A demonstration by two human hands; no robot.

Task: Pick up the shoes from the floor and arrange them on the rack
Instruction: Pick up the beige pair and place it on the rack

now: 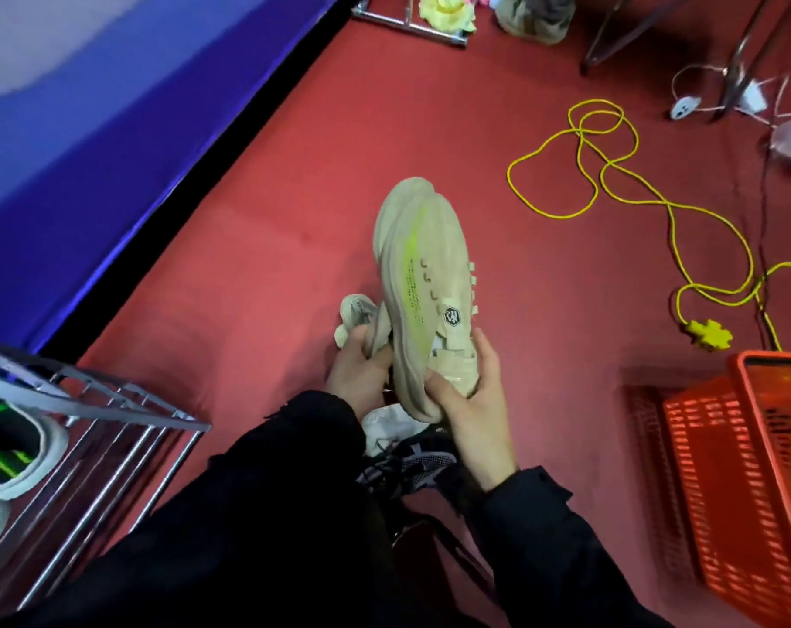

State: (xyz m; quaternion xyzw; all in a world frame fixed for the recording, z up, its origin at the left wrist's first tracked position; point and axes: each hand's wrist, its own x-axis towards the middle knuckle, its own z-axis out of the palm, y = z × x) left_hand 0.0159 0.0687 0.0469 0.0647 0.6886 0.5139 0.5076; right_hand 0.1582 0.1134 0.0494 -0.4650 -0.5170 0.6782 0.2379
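A beige sneaker with a lime-green stripe (423, 283) is held up over the red floor, toe pointing away from me. My right hand (473, 392) grips its heel end from the right. My left hand (359, 369) is closed on a second beige sneaker (362, 317), which is mostly hidden behind the first. Below my hands lie a black-and-grey shoe (423, 462) and something white (387, 426) on the floor. The metal shoe rack (113, 428) stands at the lower left, with a black, green and white shoe (11, 460) on a lower shelf.
An orange plastic basket (742, 469) stands at the lower right. A yellow cord (629, 192) loops across the red carpet on the right, ending in a yellow plug (708, 335). A blue wall panel (113, 106) runs along the left. Metal stand legs (407, 24) and clutter sit at the far end.
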